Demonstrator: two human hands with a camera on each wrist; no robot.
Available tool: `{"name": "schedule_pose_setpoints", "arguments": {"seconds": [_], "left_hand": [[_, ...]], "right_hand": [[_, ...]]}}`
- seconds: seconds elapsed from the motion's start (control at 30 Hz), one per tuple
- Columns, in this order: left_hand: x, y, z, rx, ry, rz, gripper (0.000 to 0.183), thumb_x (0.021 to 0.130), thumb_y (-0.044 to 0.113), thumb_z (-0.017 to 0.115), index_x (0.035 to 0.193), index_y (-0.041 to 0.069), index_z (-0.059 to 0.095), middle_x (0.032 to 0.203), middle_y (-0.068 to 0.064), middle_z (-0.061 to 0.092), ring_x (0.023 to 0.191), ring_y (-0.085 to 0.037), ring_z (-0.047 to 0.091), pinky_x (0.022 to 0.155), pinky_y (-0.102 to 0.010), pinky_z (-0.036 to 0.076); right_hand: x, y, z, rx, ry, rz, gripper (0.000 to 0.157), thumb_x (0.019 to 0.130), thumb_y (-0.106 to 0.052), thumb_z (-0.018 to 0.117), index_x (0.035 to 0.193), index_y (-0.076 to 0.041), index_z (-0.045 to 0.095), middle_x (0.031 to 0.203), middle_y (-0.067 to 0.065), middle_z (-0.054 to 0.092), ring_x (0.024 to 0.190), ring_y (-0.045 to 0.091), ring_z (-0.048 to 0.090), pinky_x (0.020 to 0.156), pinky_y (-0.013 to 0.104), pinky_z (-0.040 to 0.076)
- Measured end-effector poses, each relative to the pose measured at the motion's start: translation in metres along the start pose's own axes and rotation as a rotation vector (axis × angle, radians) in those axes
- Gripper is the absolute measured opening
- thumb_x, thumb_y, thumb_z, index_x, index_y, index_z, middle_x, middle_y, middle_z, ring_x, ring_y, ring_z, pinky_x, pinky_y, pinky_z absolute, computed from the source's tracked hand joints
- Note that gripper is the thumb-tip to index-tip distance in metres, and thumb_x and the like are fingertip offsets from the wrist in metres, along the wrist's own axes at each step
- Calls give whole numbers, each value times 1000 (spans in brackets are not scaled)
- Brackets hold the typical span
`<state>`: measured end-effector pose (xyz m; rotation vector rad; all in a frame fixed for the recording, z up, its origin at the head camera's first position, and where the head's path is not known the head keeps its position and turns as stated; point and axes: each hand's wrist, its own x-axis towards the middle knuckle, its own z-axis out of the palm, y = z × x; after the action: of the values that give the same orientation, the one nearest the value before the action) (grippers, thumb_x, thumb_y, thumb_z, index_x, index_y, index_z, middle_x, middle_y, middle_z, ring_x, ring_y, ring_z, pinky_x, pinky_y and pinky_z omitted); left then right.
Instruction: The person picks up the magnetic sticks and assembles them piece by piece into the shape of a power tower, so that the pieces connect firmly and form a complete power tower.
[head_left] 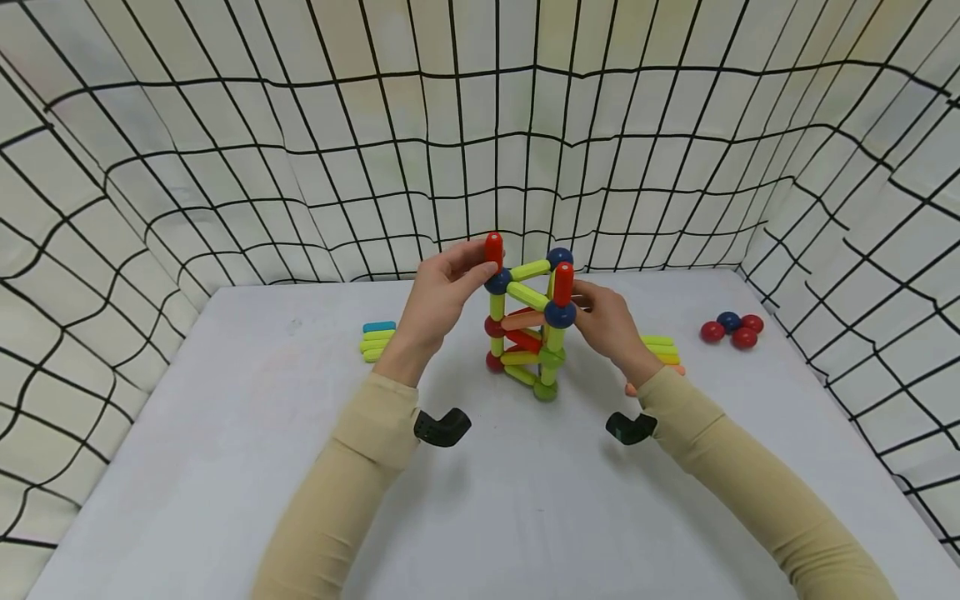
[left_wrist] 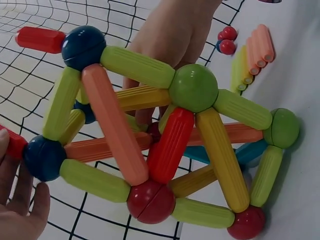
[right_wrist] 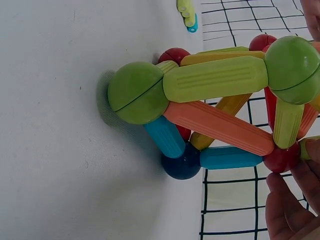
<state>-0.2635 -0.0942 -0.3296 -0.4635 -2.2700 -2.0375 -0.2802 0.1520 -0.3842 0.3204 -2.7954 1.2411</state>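
Note:
A tower of coloured sticks and balls (head_left: pixel 528 297), like a magnetic building set, stands on the white table. My left hand (head_left: pixel 446 292) pinches a red stick (head_left: pixel 493 248) upright on the tower's left blue ball (head_left: pixel 498 281). Another red stick (head_left: pixel 564 283) rises from the front blue ball (head_left: pixel 560 314). Behind the tower's right side, my right hand (head_left: pixel 609 323) steadies it. In the right wrist view its fingers (right_wrist: pixel 282 205) hold the frame at a red ball (right_wrist: pixel 281 156) and the yellow-green stick (right_wrist: pixel 304 149) beside it. The tower partly hides those fingertips in the head view.
Yellow-green sticks (head_left: pixel 377 343) and a blue stick (head_left: pixel 379 327) lie left of the tower. More sticks (head_left: pixel 660 342), partly behind the right forearm, lie on the right. Several loose balls (head_left: pixel 744 337) sit farther right. Black netting (head_left: pixel 536 133) surrounds the table's back and sides.

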Motion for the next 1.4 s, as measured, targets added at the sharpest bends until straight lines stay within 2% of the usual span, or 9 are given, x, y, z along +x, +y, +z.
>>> {"name": "schedule_pose_setpoints", "arguments": {"seconds": [0.3, 0.57, 0.7, 0.83, 1.03, 1.2, 1.4], "left_hand": [[8, -4, 7, -2, -21, 10, 38, 99, 20, 59, 135, 10, 58, 124, -6, 64, 115, -17, 57, 105, -32, 42], [6, -6, 8, -30, -21, 2, 38, 99, 20, 59, 135, 10, 57, 124, -6, 63, 116, -18, 56, 105, -33, 42], [5, -7, 8, -16, -24, -6, 39, 98, 21, 61, 136, 11, 56, 125, -4, 63, 118, -17, 56, 105, -33, 42], [5, -9, 7, -2, -23, -3, 40, 97, 20, 62, 135, 10, 57, 126, -4, 63, 118, -16, 56, 104, -34, 43], [3, -11, 6, 1, -30, -1, 40, 97, 20, 63, 135, 11, 57, 125, -3, 62, 117, -16, 57, 102, -34, 44], [1, -12, 5, 14, -24, -6, 40, 97, 22, 63, 134, 10, 57, 125, -4, 63, 116, -17, 56, 103, -35, 44], [1, -12, 6, 28, -20, -12, 40, 97, 23, 63, 134, 10, 57, 124, -5, 63, 116, -17, 56, 103, -35, 44]], "right_hand": [[-1, 0, 0, 4, 1, 12, 35, 99, -16, 57, 134, -9, 58, 130, 15, 61, 118, 34, 59, 94, 50, 50], [-2, 1, -2, 17, -30, 6, 37, 100, -16, 57, 136, -9, 56, 132, 15, 59, 121, 35, 57, 96, 50, 49], [-11, -1, -4, 38, -67, 12, 46, 100, -18, 56, 144, -8, 47, 139, 15, 54, 124, 34, 54, 99, 48, 47], [-25, -6, -3, 109, -63, 6, 48, 101, -18, 54, 146, -5, 41, 143, 14, 48, 125, 32, 51, 102, 46, 45], [-46, -11, 0, 198, -70, -1, 40, 96, -7, 49, 135, 0, 44, 129, 15, 55, 118, 30, 54, 100, 45, 47], [-53, -10, 4, 201, -85, -39, 38, 96, -10, 54, 132, 0, 47, 121, 15, 57, 113, 30, 56, 97, 44, 49], [-60, -9, 6, 209, -94, -35, 40, 95, -11, 56, 133, -1, 47, 121, 13, 57, 111, 26, 57, 95, 43, 49]]}}
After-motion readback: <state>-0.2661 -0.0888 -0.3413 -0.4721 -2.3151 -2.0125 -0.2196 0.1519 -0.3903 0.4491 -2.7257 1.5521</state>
